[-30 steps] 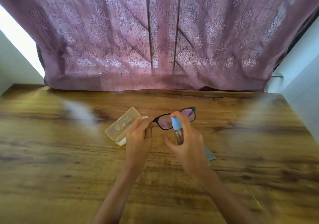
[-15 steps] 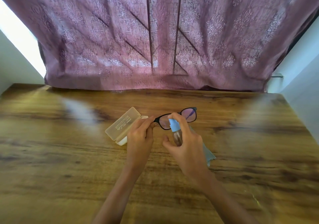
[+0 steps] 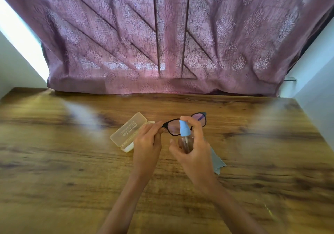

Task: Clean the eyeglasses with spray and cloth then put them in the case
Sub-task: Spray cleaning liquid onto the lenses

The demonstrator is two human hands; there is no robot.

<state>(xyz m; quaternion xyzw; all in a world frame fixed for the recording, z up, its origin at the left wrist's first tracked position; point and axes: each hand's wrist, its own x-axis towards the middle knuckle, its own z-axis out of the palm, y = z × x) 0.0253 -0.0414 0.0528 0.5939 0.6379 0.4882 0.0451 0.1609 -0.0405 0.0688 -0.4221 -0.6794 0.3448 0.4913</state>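
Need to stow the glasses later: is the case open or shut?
Open. On the case, the clear lid is tilted up off the white base, beside the left hand.

Place: a room in a home.
Window cover: patterned mauve curtain (image 3: 166,38) across the top of the frame, daylight glowing through.
Walls: plain white wall (image 3: 314,82) at right.
Surface: wood-grain bench (image 3: 54,170) filling the lower frame.

Head camera looks forward and down across table (image 3: 54,170) toward curtain (image 3: 126,35).
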